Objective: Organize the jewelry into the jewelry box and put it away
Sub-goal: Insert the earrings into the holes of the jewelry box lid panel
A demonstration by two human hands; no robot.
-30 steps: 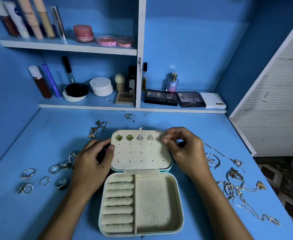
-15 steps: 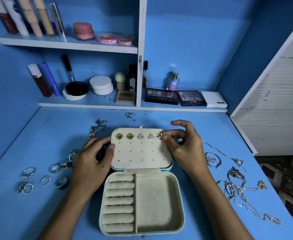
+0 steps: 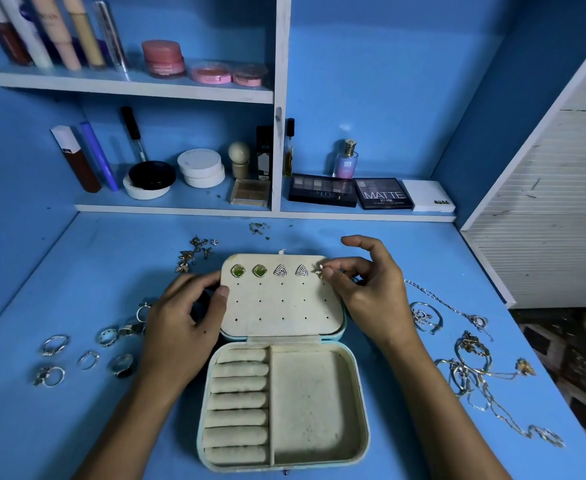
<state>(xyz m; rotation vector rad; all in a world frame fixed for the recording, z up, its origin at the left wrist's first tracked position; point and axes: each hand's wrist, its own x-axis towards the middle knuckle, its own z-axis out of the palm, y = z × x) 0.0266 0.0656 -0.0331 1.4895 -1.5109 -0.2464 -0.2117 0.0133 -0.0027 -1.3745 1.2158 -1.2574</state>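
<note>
Both hands work at the open jewelry box (image 3: 286,403) on the bench (image 3: 77,427): left hand (image 3: 184,327) bracing its lid (image 3: 281,299) steady, right hand (image 3: 371,289) pinching a small earring (image 3: 319,271) at a lid hole.

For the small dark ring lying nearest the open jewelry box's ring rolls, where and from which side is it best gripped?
Probably by its band, pinched across the hoop from above. The small dark ring lies on the blue tabletop, apart from the other rings, so fingertips can likely close on opposite sides. The left hand, resting at the cream jewelry box's lid, is nearest.
</note>
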